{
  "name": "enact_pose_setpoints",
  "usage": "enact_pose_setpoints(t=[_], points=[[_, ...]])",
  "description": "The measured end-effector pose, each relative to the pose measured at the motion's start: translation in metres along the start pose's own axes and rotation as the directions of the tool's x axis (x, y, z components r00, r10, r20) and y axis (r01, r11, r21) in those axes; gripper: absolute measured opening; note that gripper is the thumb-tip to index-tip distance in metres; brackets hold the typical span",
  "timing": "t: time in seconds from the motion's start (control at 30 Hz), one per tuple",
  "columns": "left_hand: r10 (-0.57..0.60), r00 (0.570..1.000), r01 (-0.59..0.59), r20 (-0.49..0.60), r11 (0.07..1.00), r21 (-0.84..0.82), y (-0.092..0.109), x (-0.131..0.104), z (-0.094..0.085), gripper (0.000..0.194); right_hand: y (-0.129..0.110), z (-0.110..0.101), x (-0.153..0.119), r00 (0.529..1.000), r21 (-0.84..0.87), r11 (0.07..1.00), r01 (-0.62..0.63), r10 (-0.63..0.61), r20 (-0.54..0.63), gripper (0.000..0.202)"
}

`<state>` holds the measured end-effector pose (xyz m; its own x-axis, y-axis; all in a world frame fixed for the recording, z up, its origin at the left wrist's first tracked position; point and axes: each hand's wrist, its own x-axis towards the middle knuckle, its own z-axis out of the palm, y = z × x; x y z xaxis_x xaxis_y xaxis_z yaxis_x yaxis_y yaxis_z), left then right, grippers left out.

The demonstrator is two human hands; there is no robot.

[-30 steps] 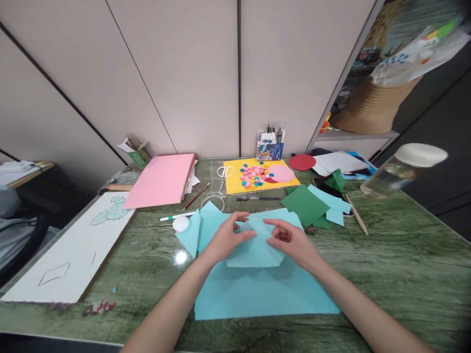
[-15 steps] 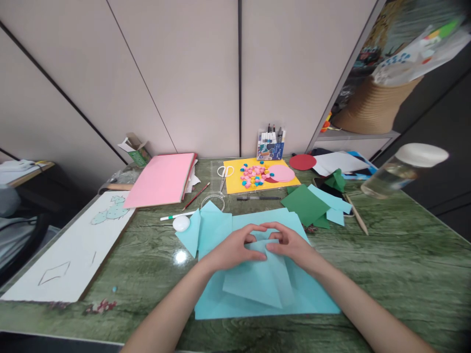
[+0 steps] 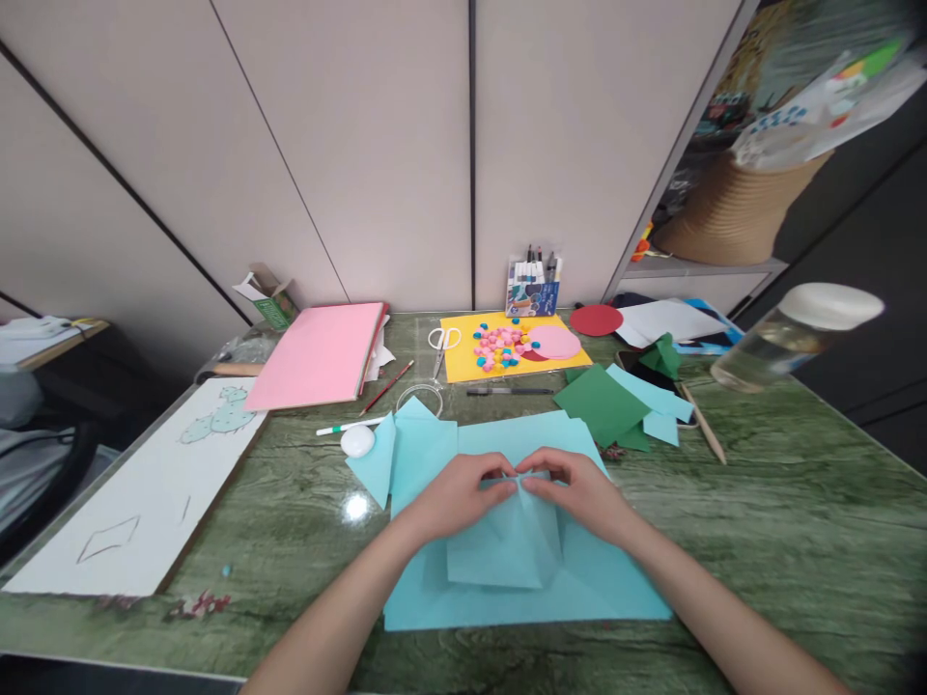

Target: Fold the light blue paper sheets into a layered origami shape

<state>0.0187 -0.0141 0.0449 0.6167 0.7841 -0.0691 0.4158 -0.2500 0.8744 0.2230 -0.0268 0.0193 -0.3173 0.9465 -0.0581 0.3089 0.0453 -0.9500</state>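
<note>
A folded light-blue paper [image 3: 503, 545] is pinched at its top by both hands, its lower edge facing me. My left hand [image 3: 467, 490] grips the top left of the fold between thumb and fingers. From the other side, my right hand [image 3: 569, 487] pinches it close by, the fingertips of both hands nearly touching. Beneath lie larger light-blue sheets [image 3: 608, 589] on the green table. More light-blue paper [image 3: 424, 444] lies left of the hands, with a white egg-shaped object [image 3: 357, 441] on a folded piece.
White scissors [image 3: 444, 338], a black pen [image 3: 509, 391] and a yellow sheet [image 3: 458, 362] with small colourful balls lie behind. Green paper squares [image 3: 601, 401] and a bottle [image 3: 786, 338] stand rightward. A pink folder [image 3: 323, 352] and a cactus drawing [image 3: 145, 492] are leftward.
Both hands have drawn their fingertips together at the paper's top. The folded paper has turned, its lower edge now lying more level.
</note>
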Motion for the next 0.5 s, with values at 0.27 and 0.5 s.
enact_pose_setpoints(t=[0.27, 0.5], points=[[0.021, 0.999, -0.021, -0.029, 1.000, 0.008, 0.0005, 0.0010, 0.0015, 0.019, 0.0012, 0.0021, -0.0015, 1.000, -0.006, 1.000, 0.029, -0.029, 0.008, 0.011], [0.046, 0.996, -0.048, -0.080, 0.999, -0.021, 0.0051, -0.0005, 0.0057, 0.018, 0.0022, 0.0023, -0.0040, 0.997, 0.024, 0.996, 0.083, -0.083, -0.008, 0.012]])
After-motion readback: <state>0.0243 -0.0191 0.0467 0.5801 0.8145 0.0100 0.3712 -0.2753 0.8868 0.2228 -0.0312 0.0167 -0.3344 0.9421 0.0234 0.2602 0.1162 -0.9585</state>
